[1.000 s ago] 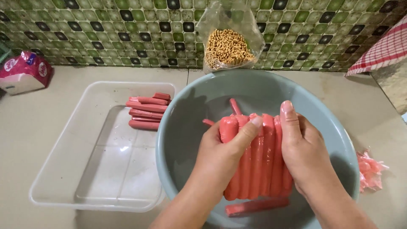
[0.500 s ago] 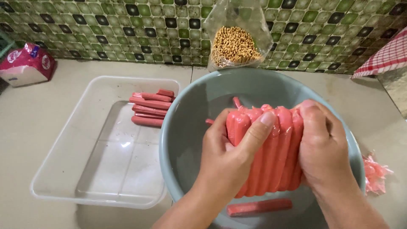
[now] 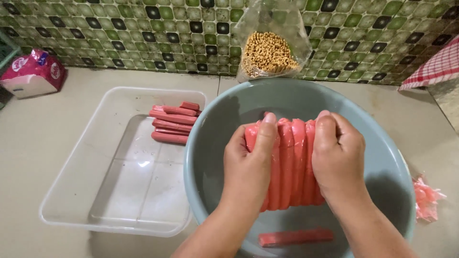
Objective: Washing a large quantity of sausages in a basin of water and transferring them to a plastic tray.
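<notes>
Fingers of both hands curl tight around a bundle of pink sausages [image 3: 291, 162] held at the centre of the frame, above a grey-blue basin [image 3: 382, 157]. The left hand [image 3: 248, 165] clamps the bundle's left side, thumb pressed up along its front; the right hand [image 3: 337, 155] wraps the right side, knuckles bent over the top. One loose sausage [image 3: 296, 237] lies in the basin's bottom, lower centre. Left of the basin, a clear plastic tray [image 3: 71, 191] holds a few more sausages [image 3: 173, 123] at its far end. A bag of yellow beans [image 3: 268, 50] leans against the tiled wall, upper centre.
</notes>
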